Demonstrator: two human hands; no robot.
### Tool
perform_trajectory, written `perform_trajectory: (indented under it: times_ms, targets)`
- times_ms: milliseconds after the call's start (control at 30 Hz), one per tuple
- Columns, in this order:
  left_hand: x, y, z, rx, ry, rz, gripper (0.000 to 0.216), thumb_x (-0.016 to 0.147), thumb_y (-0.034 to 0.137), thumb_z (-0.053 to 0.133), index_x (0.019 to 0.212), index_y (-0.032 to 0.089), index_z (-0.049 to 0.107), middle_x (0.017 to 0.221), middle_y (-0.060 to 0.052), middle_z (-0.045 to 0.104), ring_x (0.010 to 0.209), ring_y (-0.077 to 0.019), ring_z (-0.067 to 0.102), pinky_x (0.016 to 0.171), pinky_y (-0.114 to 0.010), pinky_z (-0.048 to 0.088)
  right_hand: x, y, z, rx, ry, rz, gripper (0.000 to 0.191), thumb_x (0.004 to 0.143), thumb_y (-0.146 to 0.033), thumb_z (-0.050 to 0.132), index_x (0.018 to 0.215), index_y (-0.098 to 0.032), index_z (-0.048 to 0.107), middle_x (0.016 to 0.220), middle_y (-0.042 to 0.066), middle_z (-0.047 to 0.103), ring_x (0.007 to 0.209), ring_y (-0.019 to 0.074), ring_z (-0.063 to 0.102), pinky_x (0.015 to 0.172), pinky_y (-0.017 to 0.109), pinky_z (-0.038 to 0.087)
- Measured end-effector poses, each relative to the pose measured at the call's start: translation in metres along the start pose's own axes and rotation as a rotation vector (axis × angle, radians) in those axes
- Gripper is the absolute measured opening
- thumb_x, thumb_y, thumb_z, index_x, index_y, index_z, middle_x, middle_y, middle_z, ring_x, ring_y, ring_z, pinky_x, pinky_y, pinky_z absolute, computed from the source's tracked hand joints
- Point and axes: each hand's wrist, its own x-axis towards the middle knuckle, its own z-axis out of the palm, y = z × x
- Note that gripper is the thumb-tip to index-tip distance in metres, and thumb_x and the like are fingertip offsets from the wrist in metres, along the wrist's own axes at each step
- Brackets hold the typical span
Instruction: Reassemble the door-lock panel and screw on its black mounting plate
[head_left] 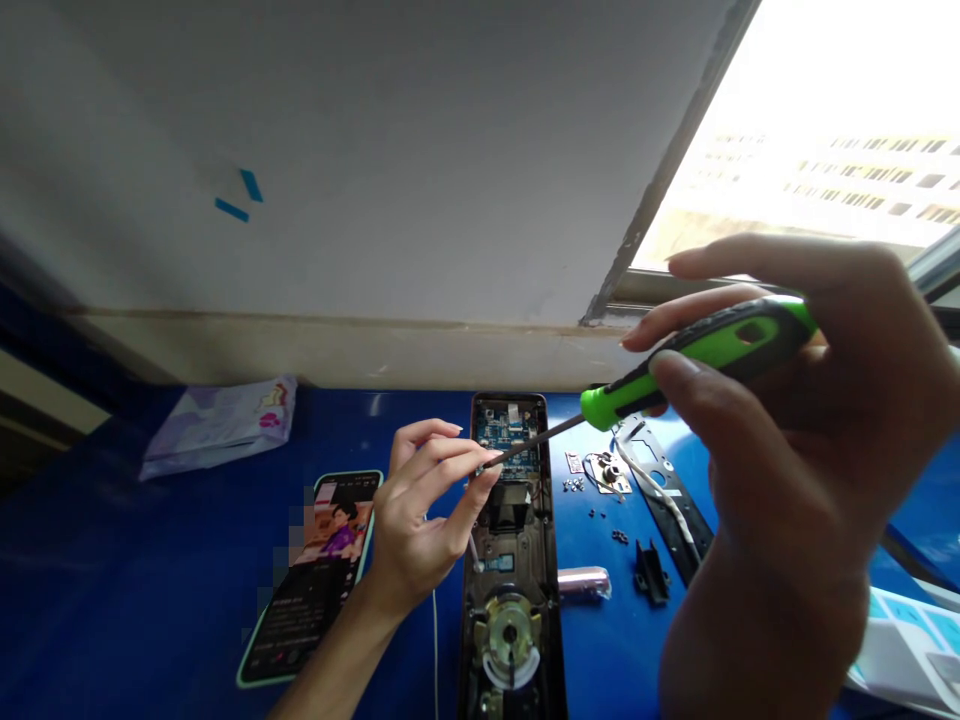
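My right hand (795,430) grips a green and black screwdriver (697,350), its shaft slanting down to the left. At the screwdriver's tip, my left hand (427,500) has thumb and fingers pinched together; whether a small part sits between them I cannot make out. Both the tip and these fingertips are over an opened long black device housing (551,560). Inside it a blue circuit board (514,425) lies at the far end, and a round speaker-like part (510,635) sits nearer me.
Right of the housing lie several small screws (574,485), a small board with wires (609,472), a black bracket (651,575), a pink cylindrical cell (585,583) and a black panel (660,490). On the left are a phone (322,570) and a plastic packet (225,425).
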Motion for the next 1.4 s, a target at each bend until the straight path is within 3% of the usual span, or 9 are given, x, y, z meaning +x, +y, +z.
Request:
perform_trajectory:
  times_ms: [167, 367, 500, 667, 833, 967, 1167, 1300, 1400]
  targets:
    - [0.001, 0.002, 0.001, 0.006, -0.003, 0.035, 0.014, 0.097, 0.02, 0.071, 0.103, 0.028, 0.082, 0.09, -0.004, 0.081, 0.095, -0.0261, 0.069, 0.091, -0.044, 0.058, 0.002, 0.004, -0.004, 0.066, -0.051, -0.074, 0.039, 0.081, -0.01, 0.069, 0.109, -0.033, 0.082, 0.091, 0.0, 0.072, 0.079, 0.0225, 0.074, 0.059, 0.037, 0.056]
    - [0.0, 0.001, 0.001, 0.025, -0.019, 0.122, 0.02, 0.097, 0.01, 0.072, 0.113, 0.021, 0.078, 0.096, -0.005, 0.08, 0.099, -0.0224, 0.067, 0.09, -0.039, 0.058, -0.002, 0.005, -0.007, 0.072, -0.017, 0.061, 0.036, 0.081, -0.017, 0.073, 0.113, -0.032, 0.078, 0.1, 0.0, 0.074, 0.085, 0.0247, 0.075, 0.063, 0.039, 0.057]
    - [0.0, 0.0, 0.001, 0.023, -0.033, 0.154, 0.025, 0.095, 0.006, 0.075, 0.116, 0.019, 0.077, 0.097, -0.005, 0.08, 0.1, -0.0215, 0.065, 0.091, -0.038, 0.058, -0.001, 0.005, -0.009, 0.05, -0.06, 0.059, 0.037, 0.081, -0.017, 0.074, 0.115, -0.032, 0.077, 0.1, 0.0, 0.074, 0.085, 0.0242, 0.075, 0.065, 0.039, 0.059]
    - [0.001, 0.002, 0.001, 0.021, -0.019, 0.178, 0.026, 0.092, 0.004, 0.078, 0.112, 0.02, 0.077, 0.095, -0.004, 0.08, 0.095, -0.0198, 0.066, 0.086, -0.035, 0.059, 0.001, -0.002, -0.007, -0.051, -0.053, 0.057, 0.027, 0.085, -0.017, 0.069, 0.106, -0.033, 0.076, 0.091, 0.002, 0.072, 0.078, 0.0248, 0.073, 0.062, 0.042, 0.059]
    - [0.001, 0.006, 0.001, 0.025, -0.033, 0.157, 0.02, 0.094, 0.003, 0.072, 0.108, 0.016, 0.075, 0.094, -0.005, 0.079, 0.094, -0.0195, 0.067, 0.087, -0.035, 0.058, 0.003, -0.003, -0.009, -0.129, -0.118, 0.022, 0.028, 0.089, -0.02, 0.068, 0.113, -0.032, 0.075, 0.095, 0.004, 0.074, 0.08, 0.0266, 0.075, 0.066, 0.044, 0.063]
    - [0.0, 0.007, 0.001, 0.034, -0.046, 0.115, 0.021, 0.097, 0.002, 0.064, 0.109, 0.016, 0.075, 0.098, -0.006, 0.08, 0.095, -0.0203, 0.067, 0.088, -0.037, 0.057, 0.006, 0.001, -0.017, -0.204, -0.128, -0.001, 0.025, 0.093, -0.023, 0.067, 0.115, -0.032, 0.073, 0.097, 0.005, 0.074, 0.084, 0.0268, 0.076, 0.066, 0.043, 0.063]
    - [0.006, 0.014, 0.004, 0.054, -0.03, 0.182, 0.023, 0.093, 0.002, 0.072, 0.11, 0.017, 0.075, 0.093, -0.004, 0.079, 0.09, -0.0183, 0.066, 0.085, -0.034, 0.058, 0.012, 0.009, -0.035, -0.248, -0.216, -0.051, 0.026, 0.092, -0.021, 0.069, 0.115, -0.034, 0.07, 0.095, 0.003, 0.075, 0.087, 0.0264, 0.077, 0.066, 0.04, 0.063]
    - [0.021, 0.026, 0.01, 0.031, -0.166, 0.251, 0.015, 0.095, 0.009, 0.075, 0.108, 0.017, 0.075, 0.088, -0.002, 0.08, 0.088, -0.0188, 0.065, 0.083, -0.035, 0.058, 0.011, 0.01, -0.048, -0.274, -0.115, 0.056, 0.028, 0.092, -0.014, 0.065, 0.113, -0.031, 0.072, 0.096, 0.003, 0.074, 0.088, 0.023, 0.075, 0.068, 0.037, 0.062]
    - [0.042, 0.035, 0.02, 0.069, -0.398, 0.338, 0.007, 0.1, 0.016, 0.071, 0.102, 0.015, 0.077, 0.084, -0.003, 0.078, 0.089, -0.0211, 0.066, 0.081, -0.036, 0.054, 0.012, 0.016, -0.062, -0.27, -0.197, 0.07, 0.027, 0.085, -0.019, 0.074, 0.111, -0.026, 0.075, 0.088, 0.001, 0.076, 0.073, 0.0182, 0.072, 0.063, 0.034, 0.058]
